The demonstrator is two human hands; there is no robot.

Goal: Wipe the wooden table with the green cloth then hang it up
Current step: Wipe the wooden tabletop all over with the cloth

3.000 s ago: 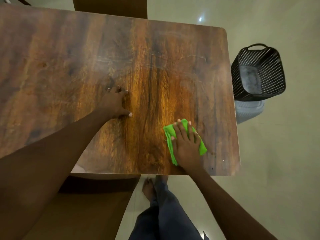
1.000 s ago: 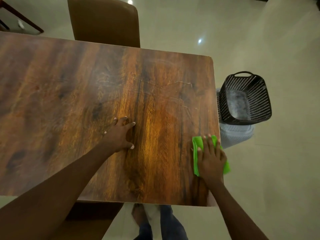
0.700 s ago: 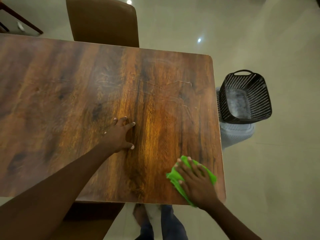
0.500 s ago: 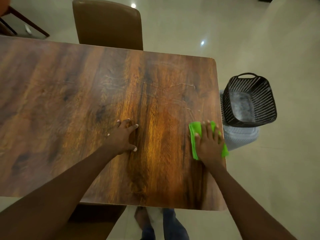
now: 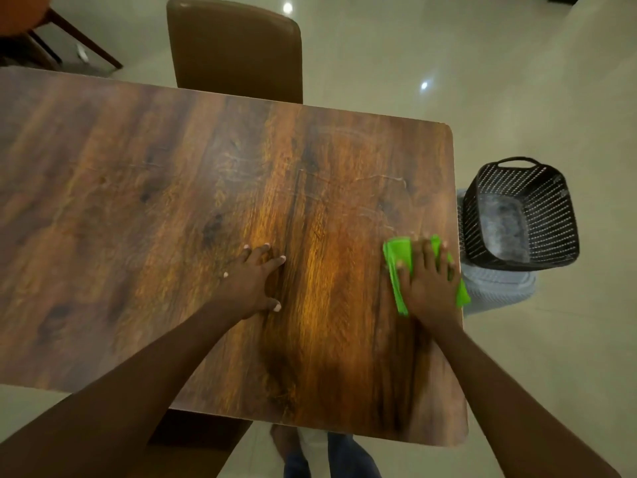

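Right hand (image 5: 427,284), flat on green cloth (image 5: 396,267), has swept back to the wooden table (image 5: 172,201)'s basket-side edge; wiping continues; left hand (image 5: 253,281) stays splayed, empty

Counter (image 5: 172,201): wood-grain surface, dark to amber brown, smooth with a soft sheen — faint wipe streaks show on it. Cloth (image 5: 396,260): bright green fabric, matt, folded flat. Basket (image 5: 551,208): black plastic, perforated walls, slightly glossy. Chair back (image 5: 234,50): brown upholstery, smooth, leather-like — exact material cannot be told. Floor (image 5: 517,63): pale, polished, reflecting lamp spots.
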